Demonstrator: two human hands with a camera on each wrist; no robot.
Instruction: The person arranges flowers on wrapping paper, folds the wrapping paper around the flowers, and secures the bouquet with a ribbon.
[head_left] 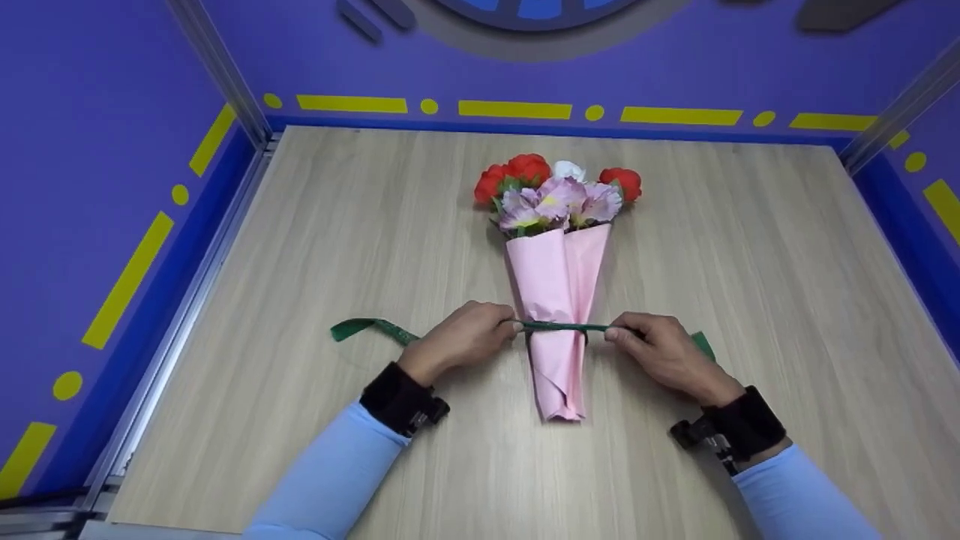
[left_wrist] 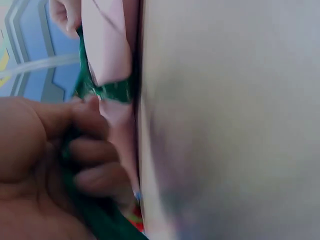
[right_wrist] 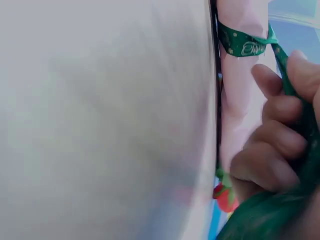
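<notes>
A bouquet in pink wrapping paper (head_left: 544,277) lies on the table, its red, white and light purple flowers (head_left: 559,195) pointing away from me. Round its lower half runs a green ribbon (head_left: 559,326), crossed over the front and drawn taut to both sides. My left hand (head_left: 469,334) grips one end of the ribbon just left of the paper; the loose tail trails out past the wrist. On the other side my right hand (head_left: 664,349) pinches the opposite end between thumb and fingers. White lettering shows on the ribbon band (right_wrist: 245,42) in the right wrist view.
The bouquet rests on a light wood-grain table (head_left: 360,247). Blue-purple panels (head_left: 97,135) with yellow marks stand along its back and both sides, with metal posts at the corners. Each wrist wears a black band (head_left: 397,397) with a small camera.
</notes>
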